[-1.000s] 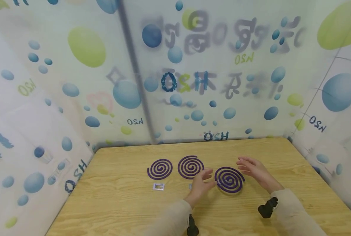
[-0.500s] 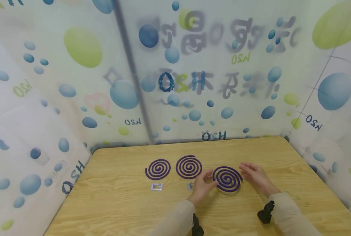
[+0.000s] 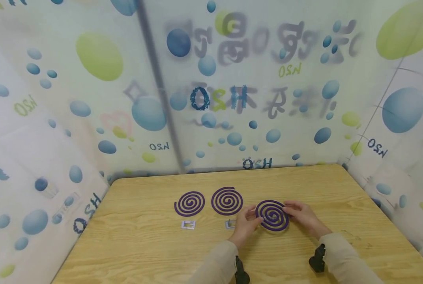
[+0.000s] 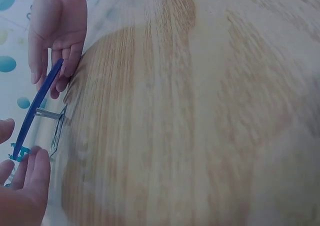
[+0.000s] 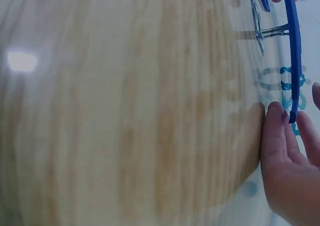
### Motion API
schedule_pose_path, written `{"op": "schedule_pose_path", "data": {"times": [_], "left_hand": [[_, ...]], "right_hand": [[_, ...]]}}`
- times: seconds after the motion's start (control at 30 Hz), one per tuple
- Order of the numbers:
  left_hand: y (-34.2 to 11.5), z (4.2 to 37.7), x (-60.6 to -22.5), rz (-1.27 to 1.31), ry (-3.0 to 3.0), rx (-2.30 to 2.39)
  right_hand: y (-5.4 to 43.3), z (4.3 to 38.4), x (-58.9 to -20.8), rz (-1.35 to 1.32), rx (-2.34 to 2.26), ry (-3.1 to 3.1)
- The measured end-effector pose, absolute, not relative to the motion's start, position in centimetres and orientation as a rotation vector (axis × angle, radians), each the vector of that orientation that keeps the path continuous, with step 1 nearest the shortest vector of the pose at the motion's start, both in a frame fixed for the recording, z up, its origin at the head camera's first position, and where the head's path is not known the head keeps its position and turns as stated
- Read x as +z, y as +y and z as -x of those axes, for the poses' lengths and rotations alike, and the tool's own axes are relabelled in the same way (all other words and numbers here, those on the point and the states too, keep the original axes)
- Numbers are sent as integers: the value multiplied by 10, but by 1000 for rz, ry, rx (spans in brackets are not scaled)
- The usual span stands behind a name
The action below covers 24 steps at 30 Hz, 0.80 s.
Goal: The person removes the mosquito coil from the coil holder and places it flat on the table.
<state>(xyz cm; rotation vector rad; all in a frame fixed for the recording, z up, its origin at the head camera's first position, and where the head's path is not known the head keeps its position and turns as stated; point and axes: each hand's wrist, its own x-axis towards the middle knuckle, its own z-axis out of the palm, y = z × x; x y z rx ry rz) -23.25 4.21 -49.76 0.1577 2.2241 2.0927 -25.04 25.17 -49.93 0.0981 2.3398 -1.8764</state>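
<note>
A dark purple mosquito coil [image 3: 272,215] sits level on a small metal stand [image 5: 259,28], raised above the wooden table. My left hand [image 3: 245,226] is at its left edge, thumb above the rim and relaxed fingers lower down. In the left wrist view the rim runs between that thumb and the fingertips [image 4: 37,161]. At the opposite edge is my right hand [image 3: 304,217], its thumb overlapping the outer ring from above. Its fingertips come right to the rim in the right wrist view, with a gap between coil and thumb.
Two more purple spirals, a middle coil [image 3: 227,201] and a left coil [image 3: 189,203], lie farther left on the table [image 3: 144,240]. In front of each is a flat metal stand, the left stand [image 3: 188,225] and a partly hidden middle stand [image 3: 230,224]. A patterned curtain [image 3: 197,130] closes off the back.
My right hand has come left and slightly down to the coil's right edge. My left hand stays at the left edge, its thumb near the rim. The coil barely shifts.
</note>
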Motion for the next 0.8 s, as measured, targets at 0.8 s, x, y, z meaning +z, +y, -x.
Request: {"op": "schedule_pose_path", "data": {"times": [0.8], "left_hand": [[42,238,-496,-66,2135,2112]], "right_hand": [[244,246,-494,-78,-1830,2392]]}}
